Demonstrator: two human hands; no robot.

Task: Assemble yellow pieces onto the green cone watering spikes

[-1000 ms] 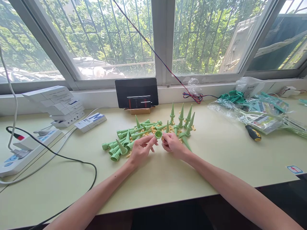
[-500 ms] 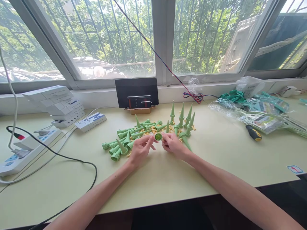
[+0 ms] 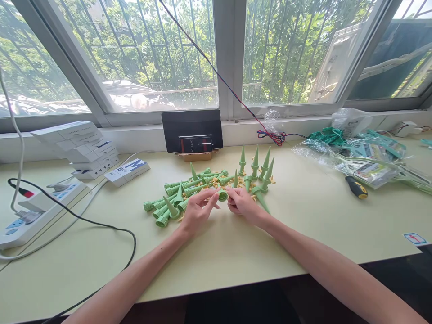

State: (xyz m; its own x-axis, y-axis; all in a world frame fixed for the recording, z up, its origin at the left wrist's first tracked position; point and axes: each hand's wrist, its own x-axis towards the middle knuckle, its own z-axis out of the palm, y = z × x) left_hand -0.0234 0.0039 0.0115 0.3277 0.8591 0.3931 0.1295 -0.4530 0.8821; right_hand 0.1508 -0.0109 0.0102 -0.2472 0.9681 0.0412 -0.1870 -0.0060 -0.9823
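Observation:
A green plastic watering spike (image 3: 222, 195) is held between both hands, its round open end towards me. My left hand (image 3: 200, 210) pinches its left side with thumb and fingers. On the other side, my right hand (image 3: 243, 204) has its fingers closed at the spike's rim; whether a small part is also in them is hidden. Just beyond my left hand lies a heap of green spikes (image 3: 168, 209), with small yellow valve pieces (image 3: 216, 182) scattered among them. Several spikes with yellow pieces stand point up (image 3: 255, 164) behind my right hand. One more spike (image 3: 260, 199) lies beside it.
White boxes (image 3: 76, 144) are stacked at the left, near a power strip (image 3: 43, 211) with cables. A phone (image 3: 195, 143) leans on a black tablet (image 3: 191, 121) by the window. On the right lie a screwdriver (image 3: 357, 187) and plastic packets (image 3: 374, 171).
The held spike has tipped slightly, so its open end shows more of its side wall and sits a little lower. Both hands stay in almost the same place.

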